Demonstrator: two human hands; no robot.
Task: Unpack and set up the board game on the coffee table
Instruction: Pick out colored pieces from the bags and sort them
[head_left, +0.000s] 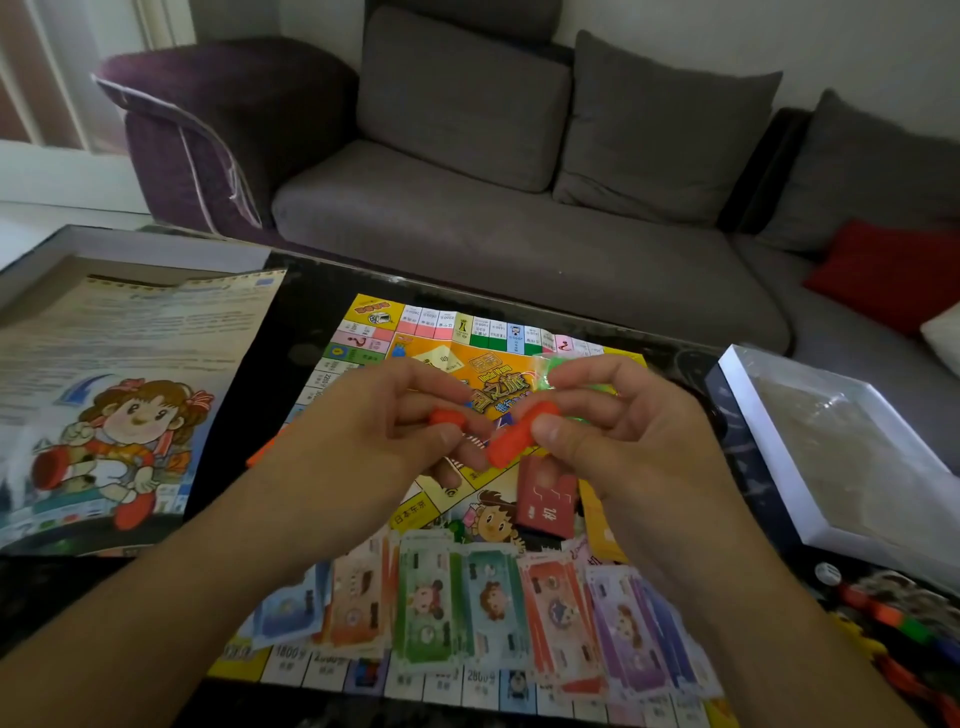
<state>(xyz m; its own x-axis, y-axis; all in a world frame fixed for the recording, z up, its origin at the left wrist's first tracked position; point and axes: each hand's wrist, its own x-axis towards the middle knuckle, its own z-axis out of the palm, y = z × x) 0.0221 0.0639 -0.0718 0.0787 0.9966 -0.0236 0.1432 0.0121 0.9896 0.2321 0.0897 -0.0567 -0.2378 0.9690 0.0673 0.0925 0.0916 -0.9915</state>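
Game board (571, 364) is lying unfolded on the dark coffee table (311, 301); above it, the left hand (374, 436) is pinching a small orange piece (444, 417), while the right hand (618, 436) is gripping an orange block (511, 441) and a clear bag of green pieces (558, 366).

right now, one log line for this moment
left hand: holds orange piece | right hand: holds orange piece | board: unfolded | money: laid out

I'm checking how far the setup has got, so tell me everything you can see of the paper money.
The paper money lies in a row of overlapping stacks along the near edge of the board, on top of it. The notes look like thin printed paper with cartoon figures, sorted by colour: blue, orange, green, teal, red and purple from left to right. The stacks are loosely fanned, not squared. Neither hand touches them; both forearms pass above the row's ends.
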